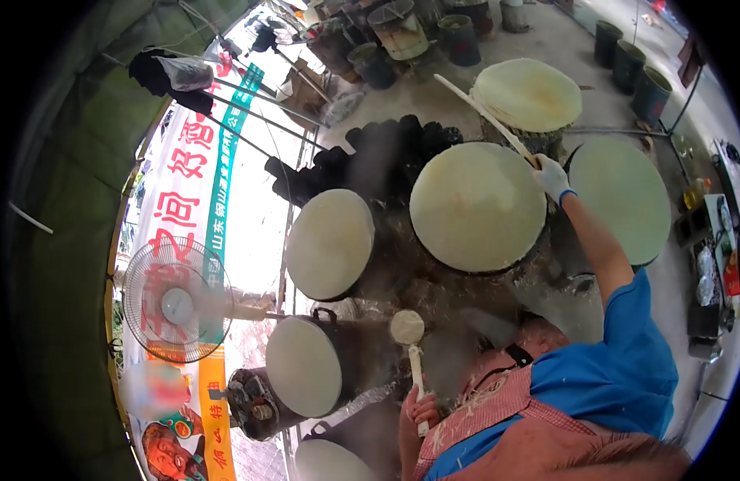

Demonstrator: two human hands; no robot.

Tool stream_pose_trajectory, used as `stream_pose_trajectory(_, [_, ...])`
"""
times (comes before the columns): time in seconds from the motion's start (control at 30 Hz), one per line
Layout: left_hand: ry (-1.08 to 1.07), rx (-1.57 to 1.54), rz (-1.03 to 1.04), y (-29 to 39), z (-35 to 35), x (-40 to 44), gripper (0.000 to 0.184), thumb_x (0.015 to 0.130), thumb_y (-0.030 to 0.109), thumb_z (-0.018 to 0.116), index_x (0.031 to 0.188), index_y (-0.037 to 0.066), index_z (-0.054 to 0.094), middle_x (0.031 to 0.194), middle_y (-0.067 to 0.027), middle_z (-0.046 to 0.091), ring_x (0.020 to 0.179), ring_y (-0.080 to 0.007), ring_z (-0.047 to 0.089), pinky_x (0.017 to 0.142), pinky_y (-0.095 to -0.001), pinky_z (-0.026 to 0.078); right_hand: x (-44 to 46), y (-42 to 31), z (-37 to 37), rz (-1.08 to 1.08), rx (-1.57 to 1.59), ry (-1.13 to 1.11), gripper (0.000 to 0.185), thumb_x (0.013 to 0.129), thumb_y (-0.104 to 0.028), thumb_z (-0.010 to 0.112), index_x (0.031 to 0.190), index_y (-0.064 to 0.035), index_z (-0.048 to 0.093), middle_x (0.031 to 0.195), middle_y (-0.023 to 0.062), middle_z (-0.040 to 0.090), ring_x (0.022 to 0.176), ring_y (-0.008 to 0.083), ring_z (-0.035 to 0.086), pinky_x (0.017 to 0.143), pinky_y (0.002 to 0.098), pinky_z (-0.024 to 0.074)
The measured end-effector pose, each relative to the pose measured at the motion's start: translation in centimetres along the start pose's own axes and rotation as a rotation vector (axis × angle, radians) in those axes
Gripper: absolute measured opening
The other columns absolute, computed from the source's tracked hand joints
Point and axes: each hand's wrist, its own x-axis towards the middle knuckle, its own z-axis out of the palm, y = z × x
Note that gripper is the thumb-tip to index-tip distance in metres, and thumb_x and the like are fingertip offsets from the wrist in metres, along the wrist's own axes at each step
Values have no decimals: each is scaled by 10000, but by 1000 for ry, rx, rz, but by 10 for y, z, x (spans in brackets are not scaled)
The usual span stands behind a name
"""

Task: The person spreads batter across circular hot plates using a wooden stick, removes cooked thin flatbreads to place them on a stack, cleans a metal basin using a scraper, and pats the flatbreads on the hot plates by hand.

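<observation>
My right hand [553,178], in a white glove, is closed around the near end of a long wooden stick [486,114]. The stick slants up and left past a stack of thin round flatbreads [530,94]. Below the glove lies a round griddle [478,208] covered with a pale sheet. Another pale-covered griddle [620,200] is right of the glove. My left hand [420,410], bare, grips the handle of a ladle-like tool [407,327] with a round, pale, batter-coloured head. That head is over the dark ground between the griddles.
More pale-covered griddles [330,244] [304,366] stand to the left, one cut off at the bottom. A pile of black fuel [386,156] lies beyond. There is a fan [176,305] before a printed banner. Buckets [460,40] [629,64] stand farther off.
</observation>
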Motion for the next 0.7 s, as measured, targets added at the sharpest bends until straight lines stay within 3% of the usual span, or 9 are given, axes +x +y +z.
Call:
stream_pose_trajectory(0.03, [161, 80, 131, -10, 34, -3, 337, 991, 318, 392, 1225, 116, 526, 572, 6, 305, 421, -86, 324, 392, -230, 325, 22, -4, 7, 4, -17, -46, 293, 771, -208, 526, 1004, -43, 592, 937, 219, 623, 918, 397, 585, 782, 452, 459])
stream_pose_trajectory(0.1, [-77, -324, -17, -15, 54, 5, 341, 996, 315, 378, 1246, 126, 511, 581, 5, 313, 423, -86, 324, 404, -233, 336, 69, -7, 28, 6, -51, -148, 308, 754, -204, 518, 1005, -46, 599, 957, 221, 622, 938, 390, 583, 800, 450, 460])
stream_pose_trajectory(0.2, [-125, -311, 42, -16, 27, 30, 370, 1001, 324, 358, 1285, 121, 480, 581, -4, 311, 428, -98, 325, 421, -239, 349, 134, -3, 77, -61, -137, -275, 305, 740, -185, 506, 980, -33, 617, 957, 228, 620, 947, 384, 583, 811, 439, 457])
stream_pose_trajectory(0.3, [-282, -479, 71, -52, 100, 43, 399, 1006, 332, 339, 1323, 115, 447, 584, -14, 308, 434, -113, 327, 439, -248, 362, 171, -18, 115, -96, -171, -389, 305, 736, -180, 511, 970, -25, 630, 959, 227, 623, 953, 379, 587, 822, 431, 457])
stream_pose_trajectory(0.37, [-358, -476, 74, -53, 58, 58, 433, 1006, 341, 334, 1370, 114, 388, 601, -21, 311, 446, -121, 334, 445, -255, 369, 191, -18, 143, -110, -196, -490, 287, 745, -184, 522, 957, -31, 639, 988, 216, 628, 962, 372, 591, 830, 433, 461])
stream_pose_trajectory(0.43, [-237, -588, 186, -74, 109, 61, 434, 1004, 350, 339, 1363, 115, 402, 610, -19, 312, 448, -118, 336, 449, -258, 372, 202, -26, 150, -160, -197, -621, 248, 739, -174, 528, 897, -19, 640, 924, 218, 630, 905, 365, 599, 777, 436, 462])
stream_pose_trajectory(0.57, [-207, -635, 221, -86, 114, 67, 429, 998, 349, 360, 1359, 122, 415, 632, -10, 304, 446, -102, 335, 423, -257, 371, 213, -33, 144, -279, -201, -712, 203, 719, -161, 546, 828, -12, 630, 807, 210, 623, 804, 351, 602, 698, 433, 453])
stream_pose_trajectory(0.6, [-88, -288, 274, -71, 37, 67, 427, 999, 339, 361, 1367, 125, 404, 631, -9, 305, 438, -92, 336, 409, -251, 367, 219, -29, 145, -320, -192, -713, 202, 713, -162, 553, 825, -12, 629, 794, 206, 622, 790, 347, 602, 690, 431, 452])
stream_pose_trajectory(0.7, [65, -226, 404, -80, 48, 70, 416, 1005, 327, 347, 1382, 156, 387, 631, -9, 310, 432, -85, 345, 418, -245, 364, 226, -33, 138, -357, -142, -754, 227, 692, -179, 574, 834, -8, 622, 774, 203, 616, 771, 340, 601, 676, 425, 443])
